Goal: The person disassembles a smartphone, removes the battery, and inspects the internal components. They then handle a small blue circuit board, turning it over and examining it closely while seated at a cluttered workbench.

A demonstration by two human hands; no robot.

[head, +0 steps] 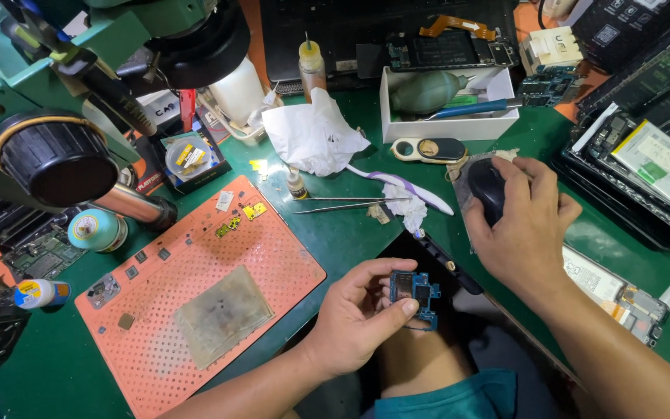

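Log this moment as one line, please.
left hand: holds blue circuit board | right hand: on black mouse | green mat

Right hand hides most of the mouse.

Tweezers lie between perforated mat and, seemingly, mouse.

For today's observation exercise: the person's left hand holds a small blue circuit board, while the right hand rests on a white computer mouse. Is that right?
Not quite. The head view shows the mouse under the right hand is black, not white. The left hand does hold the small blue circuit board.
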